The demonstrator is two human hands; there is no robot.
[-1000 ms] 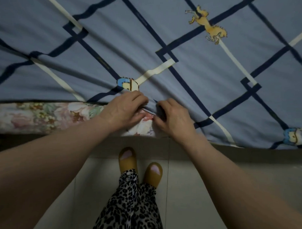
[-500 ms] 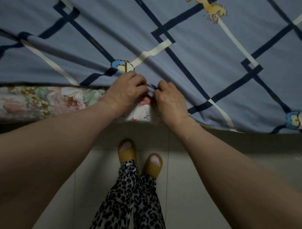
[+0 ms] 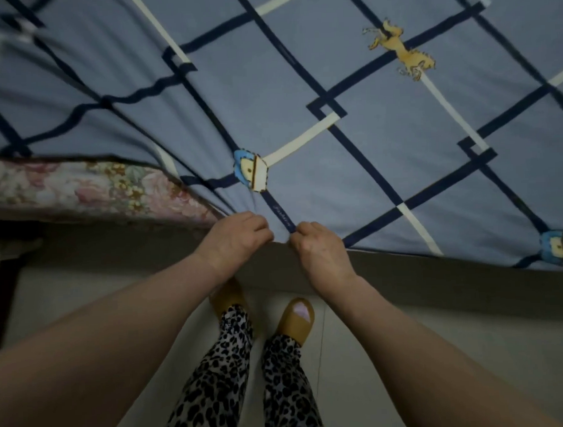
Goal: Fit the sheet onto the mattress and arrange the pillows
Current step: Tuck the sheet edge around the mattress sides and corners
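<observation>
The sheet (image 3: 384, 165) is blue-grey, crossed by dark navy and cream bands with small printed figures, and it lies spread over the top of the mattress (image 3: 81, 188), covering most of the bed from the near edge to the far side. At the near edge of the bed both hands hold the hem of the sheet side by side, close together but not touching. The left hand (image 3: 235, 239) has its fingers curled down over the cloth, clamped on the hem just where the covered part meets the bare part of the mattress. The right hand (image 3: 318, 247) is just to its right, its fingers also curled and pinching the hem at the end of a navy band. Creases in the sheet run from the two hands toward the far left of the bed. To the left of the hands the near side of the mattress is uncovered and shows a pale floral pattern in pink, green and cream; the sheet edge rises diagonally away from it. To the right of the hands the hem hangs just over the near edge of the bed. Below, the person's legs in leopard-print trousers (image 3: 280, 389) and yellow slippers (image 3: 295, 318) stand on a pale tiled floor (image 3: 436, 303).
</observation>
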